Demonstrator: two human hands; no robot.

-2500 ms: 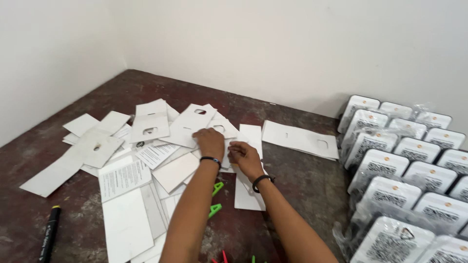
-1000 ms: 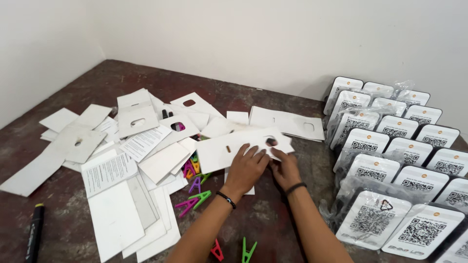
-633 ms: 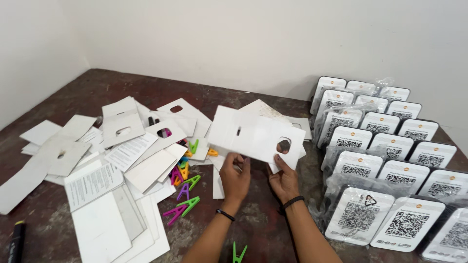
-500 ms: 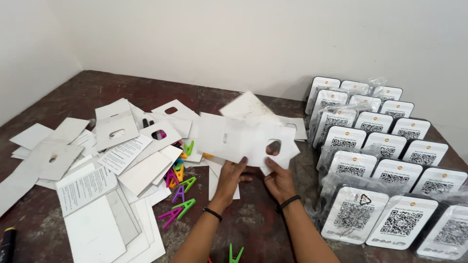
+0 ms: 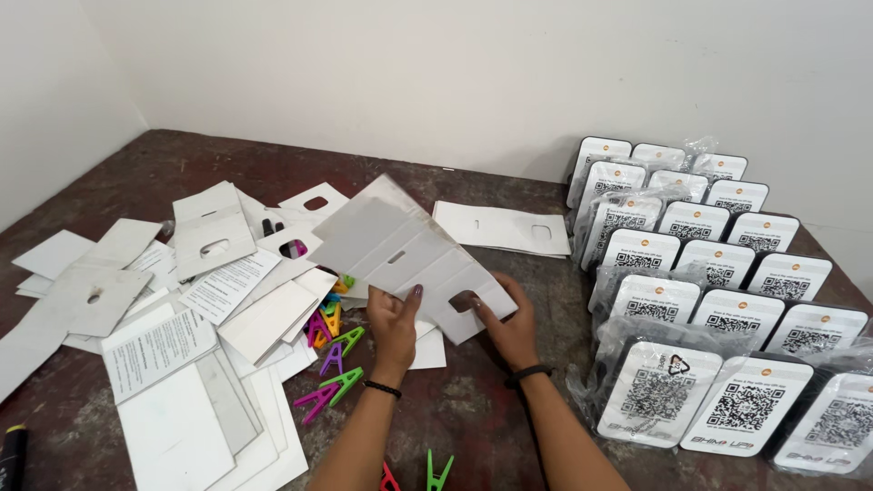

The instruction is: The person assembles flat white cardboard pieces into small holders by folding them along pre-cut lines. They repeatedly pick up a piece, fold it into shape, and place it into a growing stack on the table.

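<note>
Both hands hold up a stack of white cardboard cards (image 5: 400,241) with cut-out slots, tilted above the dark brown table (image 5: 473,418). My left hand (image 5: 396,323) grips the stack's near edge with the thumb on top. My right hand (image 5: 505,318) grips its right corner, beside an oval cut-out. Under and left of the stack lie several coloured plastic clips (image 5: 329,350) in green, purple, yellow and pink.
Loose white cards and printed leaflets (image 5: 164,300) cover the table's left side. Rows of bagged black-framed boards with square code patterns (image 5: 718,300) stand at the right. A flat white card (image 5: 500,227) lies behind. Two clips (image 5: 427,473) and a dark marker (image 5: 11,455) lie near the front edge.
My hands gathered cards from the pile and lifted them as a stack off the table, uncovering the coloured clips. The view shifted right, bringing more of the bagged boards into sight.
</note>
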